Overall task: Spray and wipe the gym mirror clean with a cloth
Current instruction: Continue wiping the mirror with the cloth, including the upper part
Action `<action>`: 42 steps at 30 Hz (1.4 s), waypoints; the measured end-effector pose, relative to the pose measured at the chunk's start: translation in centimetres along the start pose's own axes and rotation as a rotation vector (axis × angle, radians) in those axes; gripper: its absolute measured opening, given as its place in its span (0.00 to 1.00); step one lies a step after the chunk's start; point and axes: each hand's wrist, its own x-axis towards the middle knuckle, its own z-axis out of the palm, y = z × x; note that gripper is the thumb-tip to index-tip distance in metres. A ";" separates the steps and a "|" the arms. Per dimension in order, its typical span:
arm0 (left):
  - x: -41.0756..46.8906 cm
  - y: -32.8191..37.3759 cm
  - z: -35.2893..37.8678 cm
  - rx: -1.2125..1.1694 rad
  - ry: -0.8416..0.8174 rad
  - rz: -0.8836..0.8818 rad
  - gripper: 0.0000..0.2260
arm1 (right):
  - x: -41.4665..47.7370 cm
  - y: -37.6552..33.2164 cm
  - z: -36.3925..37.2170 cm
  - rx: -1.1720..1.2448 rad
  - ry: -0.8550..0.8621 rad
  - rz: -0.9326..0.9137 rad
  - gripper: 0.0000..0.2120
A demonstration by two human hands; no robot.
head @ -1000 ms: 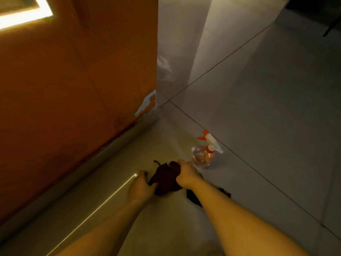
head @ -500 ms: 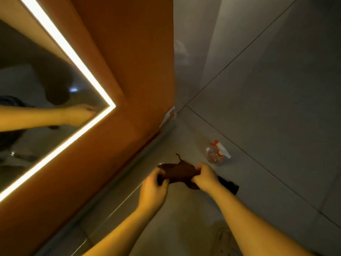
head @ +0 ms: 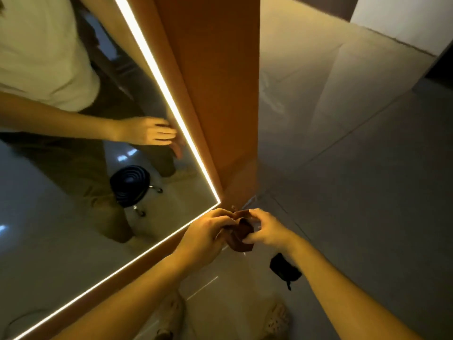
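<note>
Both hands grip the dark red-brown cloth (head: 241, 235) between them. The left hand (head: 206, 231) has its fingers curled around the left part of the cloth, and the right hand (head: 267, 231) pinches the right part. The cloth is bunched and is held in the air, just beside the near right corner of the mirror (head: 61, 217).

The mirror fills the left side and has a bright light strip (head: 166, 94) along its edge, set in an orange wall (head: 215, 82). A black stool (head: 130, 184) shows as a reflection in the mirror. A small black object (head: 284, 267) lies on the grey floor (head: 367, 217), under the right forearm. I cannot tell what it is.
</note>
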 end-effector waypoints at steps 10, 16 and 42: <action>-4.6 4.7 -15.4 0.162 0.435 -0.040 0.09 | -4.1 -16.7 0.5 0.026 -0.055 -0.172 0.22; -11.0 2.7 -24.0 -0.085 0.418 -0.061 0.07 | -7.1 -25.2 7.4 -0.079 -0.080 -0.277 0.13; -21.8 3.5 -39.7 -0.483 0.683 -0.147 0.12 | -11.2 -41.3 21.3 -0.240 -0.010 -0.768 0.04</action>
